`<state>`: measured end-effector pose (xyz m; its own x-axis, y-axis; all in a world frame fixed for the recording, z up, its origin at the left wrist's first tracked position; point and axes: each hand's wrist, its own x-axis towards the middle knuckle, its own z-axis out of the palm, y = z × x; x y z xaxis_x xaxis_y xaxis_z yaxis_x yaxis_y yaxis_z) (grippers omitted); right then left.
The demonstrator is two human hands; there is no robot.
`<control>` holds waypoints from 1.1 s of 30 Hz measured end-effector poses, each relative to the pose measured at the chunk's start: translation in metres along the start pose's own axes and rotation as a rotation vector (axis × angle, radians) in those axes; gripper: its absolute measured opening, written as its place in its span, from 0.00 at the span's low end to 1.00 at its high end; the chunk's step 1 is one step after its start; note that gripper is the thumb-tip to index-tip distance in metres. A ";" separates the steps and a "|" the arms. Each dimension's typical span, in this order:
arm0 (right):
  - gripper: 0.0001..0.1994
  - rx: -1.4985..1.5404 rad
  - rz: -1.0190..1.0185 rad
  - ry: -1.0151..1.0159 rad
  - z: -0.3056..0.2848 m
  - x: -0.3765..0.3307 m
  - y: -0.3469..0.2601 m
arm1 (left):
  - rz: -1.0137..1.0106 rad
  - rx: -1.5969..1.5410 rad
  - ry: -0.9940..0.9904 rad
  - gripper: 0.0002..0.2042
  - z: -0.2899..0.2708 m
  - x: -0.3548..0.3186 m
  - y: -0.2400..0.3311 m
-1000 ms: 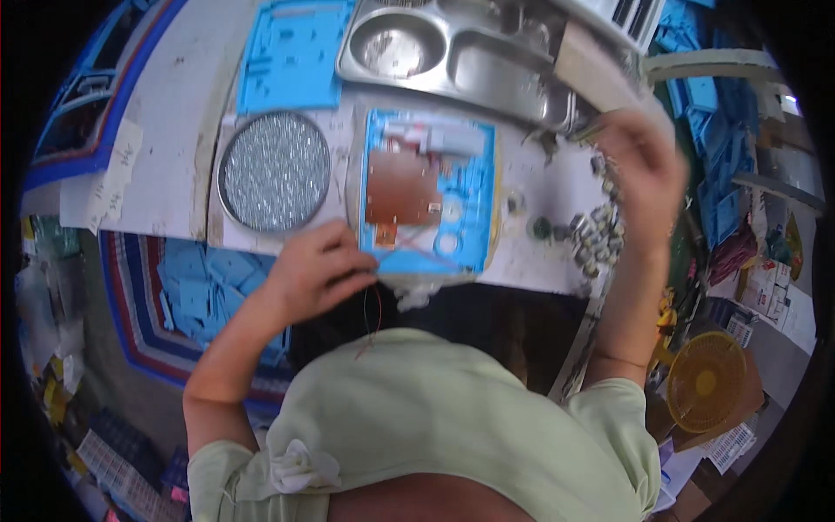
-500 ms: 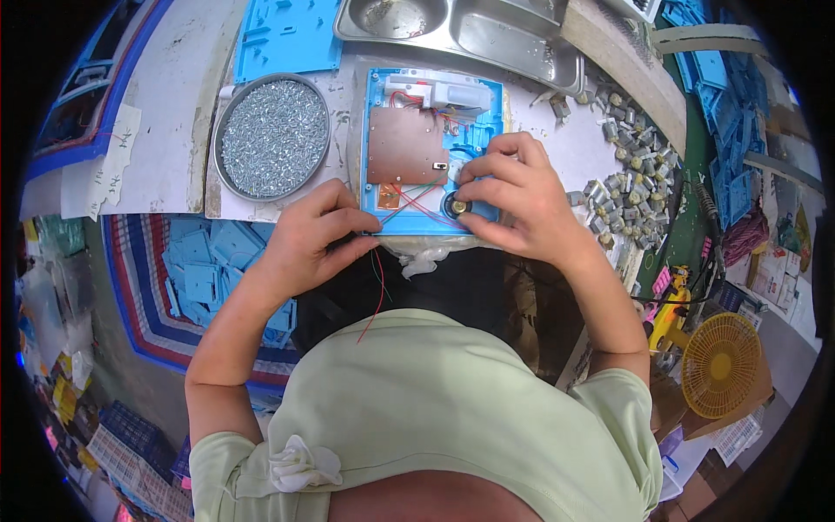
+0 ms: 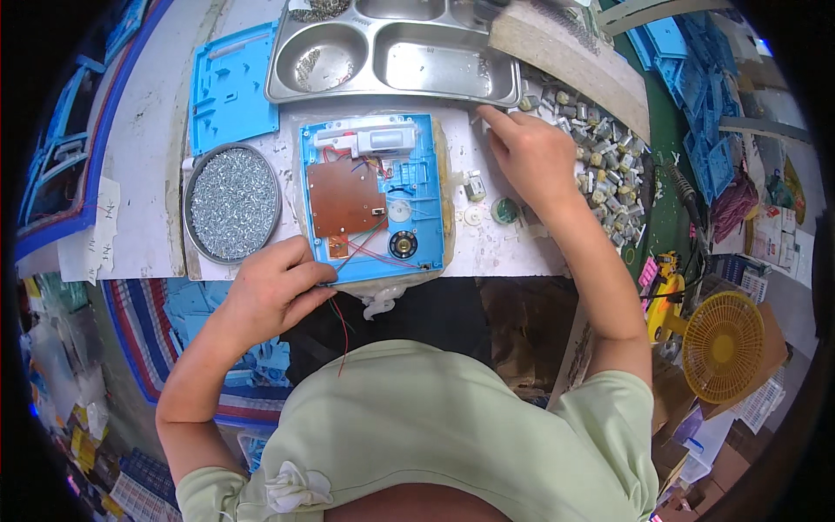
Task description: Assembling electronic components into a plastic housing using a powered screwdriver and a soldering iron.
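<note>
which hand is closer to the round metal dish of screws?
Left. The left hand rests on the blue plastic housing's lower-left corner, just right of the round metal dish of screws. The right hand is beyond the housing, by the pile of small motors.

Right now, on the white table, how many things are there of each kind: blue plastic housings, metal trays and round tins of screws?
Blue plastic housings: 2, the open one with the brown circuit board and an empty one.
Metal compartment trays: 1.
Round tins of screws: 1.
Total: 4.
</note>
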<state>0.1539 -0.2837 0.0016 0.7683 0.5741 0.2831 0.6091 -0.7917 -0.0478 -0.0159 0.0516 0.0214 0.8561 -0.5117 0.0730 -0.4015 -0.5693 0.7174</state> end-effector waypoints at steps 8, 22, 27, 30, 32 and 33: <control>0.07 0.062 -0.067 0.136 -0.001 -0.005 0.018 | 0.205 0.108 -0.006 0.12 -0.082 0.106 0.002; 0.11 -0.035 0.039 -0.152 0.001 -0.004 0.018 | -0.378 0.921 0.042 0.08 -0.075 0.197 -0.068; 0.08 0.212 0.061 0.008 -0.022 -0.007 0.015 | -0.256 0.774 0.110 0.11 -0.061 0.195 -0.079; 0.10 0.323 0.139 0.034 -0.035 -0.016 0.017 | -0.175 0.623 0.337 0.09 -0.085 0.193 -0.075; 0.10 0.336 0.164 0.089 -0.040 -0.021 0.019 | -0.218 0.644 0.228 0.08 -0.106 0.187 -0.074; 0.09 0.339 0.152 0.138 -0.040 -0.021 0.021 | -0.247 0.659 0.175 0.08 -0.112 0.183 -0.073</control>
<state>0.1425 -0.3203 0.0334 0.8350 0.4038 0.3738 0.5388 -0.7382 -0.4059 0.2065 0.0720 0.0602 0.9646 -0.2387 0.1122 -0.2549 -0.9528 0.1649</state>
